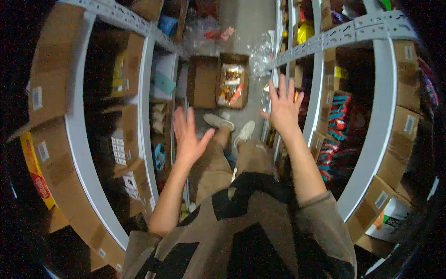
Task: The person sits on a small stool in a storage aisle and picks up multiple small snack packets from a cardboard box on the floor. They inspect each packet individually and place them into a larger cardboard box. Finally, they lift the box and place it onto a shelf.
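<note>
My left hand (189, 139) hovers over the aisle with its fingers spread, close to the left shelving and holding nothing. On the other side my right hand (284, 108) is raised beside the right shelving, fingers fanned out and nothing in them. Beyond my shoes stands an open cardboard box (203, 83) on the floor, its flap folded out to the left. Inside it lie several packaged items (232, 83) in white, brown and orange; their kind is too blurred to tell. Neither hand touches the box.
Grey metal shelving (389, 93) lines both sides, filled with cardboard boxes (49, 93). Red and turquoise packets (339, 118) sit on the right, small white boxes (119, 148) on the left. Crumpled clear plastic (262, 53) lies on the floor by the box.
</note>
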A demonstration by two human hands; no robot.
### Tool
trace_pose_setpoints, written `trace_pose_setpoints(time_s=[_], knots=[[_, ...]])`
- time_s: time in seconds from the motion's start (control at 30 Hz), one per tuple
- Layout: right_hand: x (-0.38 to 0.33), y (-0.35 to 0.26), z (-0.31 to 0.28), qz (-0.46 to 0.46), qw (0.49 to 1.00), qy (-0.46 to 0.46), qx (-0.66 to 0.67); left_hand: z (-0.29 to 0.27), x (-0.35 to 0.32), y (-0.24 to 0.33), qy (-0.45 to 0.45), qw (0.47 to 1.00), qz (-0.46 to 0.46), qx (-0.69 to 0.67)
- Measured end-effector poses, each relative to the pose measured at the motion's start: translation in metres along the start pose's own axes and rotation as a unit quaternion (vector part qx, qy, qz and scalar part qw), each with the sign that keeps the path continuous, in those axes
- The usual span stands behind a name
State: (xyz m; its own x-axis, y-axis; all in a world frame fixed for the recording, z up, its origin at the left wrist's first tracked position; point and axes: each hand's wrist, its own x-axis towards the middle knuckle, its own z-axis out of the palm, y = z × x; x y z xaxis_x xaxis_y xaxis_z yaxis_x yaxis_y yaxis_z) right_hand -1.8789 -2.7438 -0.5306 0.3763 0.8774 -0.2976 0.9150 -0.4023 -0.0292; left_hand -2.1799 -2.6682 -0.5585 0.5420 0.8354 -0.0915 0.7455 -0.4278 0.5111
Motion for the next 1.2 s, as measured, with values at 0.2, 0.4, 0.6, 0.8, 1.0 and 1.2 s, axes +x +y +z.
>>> trace_pose_setpoints(time_s=[0.2, 0.4, 0.6, 0.8, 1.0, 1.2], knots=[[-0.015, -0.037, 0.077, 0.024, 0.999, 0.032, 0.033, 0.053, -0.025, -0.021, -0.115, 0.987, 0.038, 0.101], [-0.008, -0.039, 0.150, 0.016, 0.997, 0.069, 0.038, 0.130, 0.005, -0.108, -0.092, 0.991, -0.011, 0.093], [0.021, -0.037, 0.258, 0.046, 0.996, 0.043, 0.056, 0.212, 0.028, -0.162, -0.120, 0.989, 0.000, 0.090], [0.017, -0.042, 0.368, 0.057, 0.995, 0.013, 0.083, 0.294, 0.019, -0.180, -0.167, 0.982, -0.007, 0.083], [0.009, -0.053, 0.434, 0.082, 0.994, -0.002, 0.068, 0.357, 0.008, -0.181, -0.249, 0.962, 0.038, 0.104], [0.005, -0.061, 0.479, 0.190, 0.759, 0.075, 0.618, 0.375, 0.020, -0.195, -0.258, 0.669, -0.141, -0.683]])
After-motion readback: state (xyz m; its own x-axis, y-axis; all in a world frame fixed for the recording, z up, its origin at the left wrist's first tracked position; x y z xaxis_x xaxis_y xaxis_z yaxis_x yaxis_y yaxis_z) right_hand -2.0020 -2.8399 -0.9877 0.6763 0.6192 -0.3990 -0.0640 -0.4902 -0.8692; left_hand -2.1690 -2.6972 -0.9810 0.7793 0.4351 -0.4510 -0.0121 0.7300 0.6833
